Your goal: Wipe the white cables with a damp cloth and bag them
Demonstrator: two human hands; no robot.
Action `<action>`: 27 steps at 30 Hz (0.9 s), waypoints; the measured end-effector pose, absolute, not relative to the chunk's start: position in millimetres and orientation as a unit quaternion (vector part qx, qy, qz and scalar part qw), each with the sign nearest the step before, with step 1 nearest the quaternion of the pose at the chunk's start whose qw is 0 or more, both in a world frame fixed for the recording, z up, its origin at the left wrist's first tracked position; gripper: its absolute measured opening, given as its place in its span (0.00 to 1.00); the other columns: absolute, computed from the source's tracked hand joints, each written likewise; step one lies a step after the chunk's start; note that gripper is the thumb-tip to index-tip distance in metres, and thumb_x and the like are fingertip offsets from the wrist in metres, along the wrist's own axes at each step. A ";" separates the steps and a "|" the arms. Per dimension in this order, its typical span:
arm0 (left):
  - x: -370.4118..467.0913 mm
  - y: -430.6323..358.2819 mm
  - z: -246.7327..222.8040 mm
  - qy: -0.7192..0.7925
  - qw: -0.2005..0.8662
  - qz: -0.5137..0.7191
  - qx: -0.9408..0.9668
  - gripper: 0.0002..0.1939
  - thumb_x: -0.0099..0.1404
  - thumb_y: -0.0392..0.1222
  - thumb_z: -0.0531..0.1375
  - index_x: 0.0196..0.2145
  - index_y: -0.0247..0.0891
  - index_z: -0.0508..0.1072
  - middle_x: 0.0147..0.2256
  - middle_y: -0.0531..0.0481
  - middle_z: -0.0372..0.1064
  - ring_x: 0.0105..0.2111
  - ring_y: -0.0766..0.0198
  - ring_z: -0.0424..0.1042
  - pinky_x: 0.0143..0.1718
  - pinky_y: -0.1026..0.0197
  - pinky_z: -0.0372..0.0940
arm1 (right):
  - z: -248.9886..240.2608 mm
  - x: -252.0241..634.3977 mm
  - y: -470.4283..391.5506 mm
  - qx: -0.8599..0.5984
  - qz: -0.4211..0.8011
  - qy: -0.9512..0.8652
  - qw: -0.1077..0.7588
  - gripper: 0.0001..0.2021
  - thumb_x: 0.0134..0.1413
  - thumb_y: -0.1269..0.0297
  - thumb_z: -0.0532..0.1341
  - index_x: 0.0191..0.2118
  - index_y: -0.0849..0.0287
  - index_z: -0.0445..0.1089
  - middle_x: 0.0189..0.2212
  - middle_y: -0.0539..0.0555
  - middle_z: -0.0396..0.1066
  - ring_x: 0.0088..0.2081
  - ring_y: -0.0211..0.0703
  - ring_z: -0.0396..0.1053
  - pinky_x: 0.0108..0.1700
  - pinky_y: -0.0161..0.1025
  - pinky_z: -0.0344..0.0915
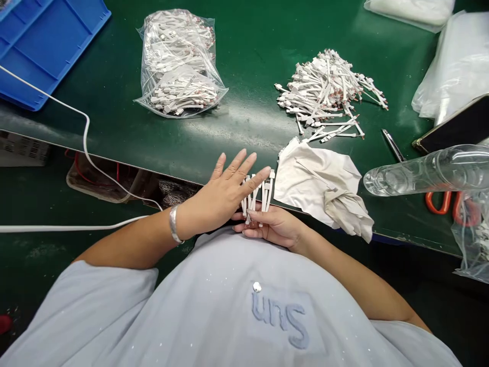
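Note:
My right hand (280,227) is held palm up at the table's front edge, closed around several short white cables (266,196). Its thumb presses over their lower ends, and the white connectors point up and away from me. My left hand (225,196), with a silver bracelet at the wrist, reaches over from the left with its fingers spread. Its thumb side partly covers the held cables; whether it touches them I cannot tell. Farther back on the table lies a loose pile of similar white cables (324,89), some with copper-coloured ends.
A clear bag of cables (179,66) lies at the back left, near a blue crate (49,46). Right of my hands are a white cloth (317,176), a pen (392,145), a clear bottle (424,171), orange-handled scissors (438,203) and plastic bags (451,66). A white cord (87,132) crosses the left edge.

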State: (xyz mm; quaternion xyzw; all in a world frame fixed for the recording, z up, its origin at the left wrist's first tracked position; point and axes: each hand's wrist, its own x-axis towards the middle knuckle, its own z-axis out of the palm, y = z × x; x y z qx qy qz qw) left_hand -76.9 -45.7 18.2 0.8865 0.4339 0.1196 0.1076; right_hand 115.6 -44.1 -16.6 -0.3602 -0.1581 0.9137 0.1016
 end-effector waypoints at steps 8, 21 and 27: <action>-92.1 -88.9 26.5 0.612 0.391 0.199 0.658 0.15 0.67 0.49 0.53 0.35 0.37 0.74 0.31 0.50 0.73 0.31 0.65 0.70 0.35 0.63 0.64 | -13.0 117.8 -44.0 -0.378 0.904 -0.175 0.097 0.17 0.50 0.69 0.66 0.48 0.60 0.69 0.42 0.56 0.76 0.39 0.41 0.76 0.37 0.31 0.75; -58.0 -67.8 -31.1 0.303 0.882 0.280 0.226 0.27 0.67 0.60 0.48 0.42 0.36 0.75 0.40 0.43 0.75 0.38 0.61 0.71 0.44 0.59 0.64 | -12.7 137.3 -50.1 -0.366 0.902 -0.224 0.047 0.22 0.41 0.68 0.71 0.45 0.62 0.71 0.45 0.59 0.74 0.45 0.43 0.74 0.51 0.40 0.69; -52.9 -63.9 -26.7 0.237 0.917 0.265 0.181 0.36 0.66 0.64 0.42 0.48 0.33 0.74 0.43 0.39 0.75 0.47 0.56 0.71 0.56 0.54 0.58 | -15.6 150.8 -52.6 -0.349 0.900 -0.261 0.026 0.20 0.41 0.73 0.70 0.45 0.63 0.73 0.48 0.59 0.73 0.48 0.41 0.72 0.54 0.38 0.67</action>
